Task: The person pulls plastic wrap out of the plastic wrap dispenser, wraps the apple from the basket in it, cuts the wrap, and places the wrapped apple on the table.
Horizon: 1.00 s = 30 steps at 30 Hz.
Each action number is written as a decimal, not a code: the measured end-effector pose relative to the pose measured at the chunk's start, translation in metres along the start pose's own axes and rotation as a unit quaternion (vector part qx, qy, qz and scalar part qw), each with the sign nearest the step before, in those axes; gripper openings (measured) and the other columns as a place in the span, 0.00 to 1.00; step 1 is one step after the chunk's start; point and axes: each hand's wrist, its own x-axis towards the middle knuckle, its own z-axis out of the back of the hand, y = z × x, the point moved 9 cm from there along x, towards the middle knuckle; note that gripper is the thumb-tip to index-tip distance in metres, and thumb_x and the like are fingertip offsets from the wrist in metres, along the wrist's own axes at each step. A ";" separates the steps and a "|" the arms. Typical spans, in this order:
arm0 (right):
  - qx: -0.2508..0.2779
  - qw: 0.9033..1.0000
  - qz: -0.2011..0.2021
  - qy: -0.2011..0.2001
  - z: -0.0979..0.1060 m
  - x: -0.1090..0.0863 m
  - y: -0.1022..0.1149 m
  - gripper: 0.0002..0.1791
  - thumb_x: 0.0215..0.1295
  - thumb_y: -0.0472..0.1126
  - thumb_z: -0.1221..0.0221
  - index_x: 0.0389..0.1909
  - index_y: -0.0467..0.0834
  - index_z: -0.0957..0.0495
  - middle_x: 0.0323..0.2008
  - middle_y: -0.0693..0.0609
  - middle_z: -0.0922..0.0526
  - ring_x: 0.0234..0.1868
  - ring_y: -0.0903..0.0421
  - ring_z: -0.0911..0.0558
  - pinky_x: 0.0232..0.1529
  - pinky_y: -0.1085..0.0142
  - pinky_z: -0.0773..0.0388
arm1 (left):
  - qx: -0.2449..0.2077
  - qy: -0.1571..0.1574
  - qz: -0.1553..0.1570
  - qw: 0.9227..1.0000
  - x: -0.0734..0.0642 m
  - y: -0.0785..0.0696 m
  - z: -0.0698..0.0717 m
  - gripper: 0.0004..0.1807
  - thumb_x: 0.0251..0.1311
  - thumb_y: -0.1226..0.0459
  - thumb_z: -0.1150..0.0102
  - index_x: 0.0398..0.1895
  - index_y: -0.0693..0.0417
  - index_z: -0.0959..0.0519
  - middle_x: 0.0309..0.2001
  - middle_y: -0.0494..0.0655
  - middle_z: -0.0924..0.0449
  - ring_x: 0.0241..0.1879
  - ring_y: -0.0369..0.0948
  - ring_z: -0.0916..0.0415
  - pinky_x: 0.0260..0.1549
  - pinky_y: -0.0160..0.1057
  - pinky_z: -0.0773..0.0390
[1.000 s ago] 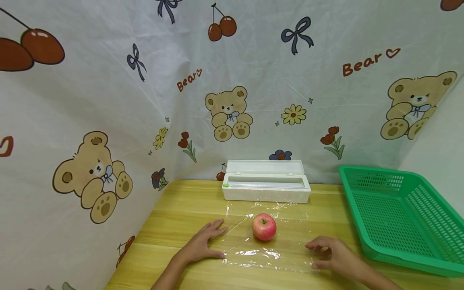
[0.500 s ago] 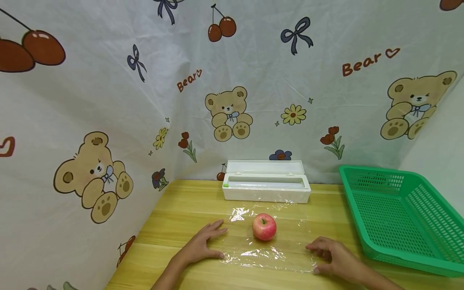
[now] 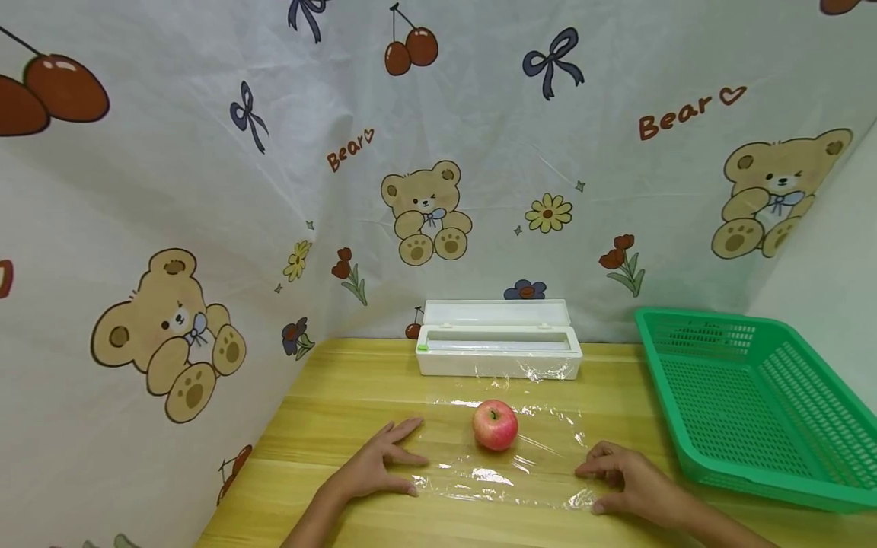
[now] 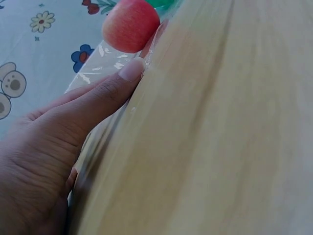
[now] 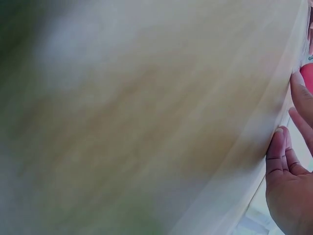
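A red apple (image 3: 495, 425) sits on a sheet of clear cling film (image 3: 489, 476) spread over the wooden table. My left hand (image 3: 377, 463) rests at the film's left side, fingers spread and thumb straight. In the left wrist view the left thumb (image 4: 110, 93) touches the film's edge, with the apple just beyond. At the film's near right corner is my right hand (image 3: 630, 481); its fingers bend loosely, and its thumb lies at the wrinkled corner, apart from the fingers. The right wrist view shows that hand (image 5: 288, 186) only at its right edge.
Behind the apple stands a white cling film box (image 3: 500, 365) with its lid up and a roll inside. A green plastic basket (image 3: 692, 449) is at the right. Printed cloth (image 3: 479, 114) hangs around the back and left of the wooden table (image 3: 356, 380).
The glints and wrinkles on the film have shifted, and its near right corner is now crinkled by my right thumb. Both hands stay nearly in place; the head view has moved slightly.
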 end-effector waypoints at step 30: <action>0.017 0.999 -0.007 -0.047 0.000 0.006 0.003 0.06 0.55 0.34 0.26 0.29 0.48 0.12 0.32 0.51 0.20 0.30 0.60 0.23 0.24 0.72 0.23 | -0.036 -0.057 -0.014 0.998 0.003 -0.006 0.002 0.06 0.52 0.54 0.25 0.35 0.33 0.10 0.71 0.52 0.30 0.73 0.54 0.39 0.70 0.66 0.50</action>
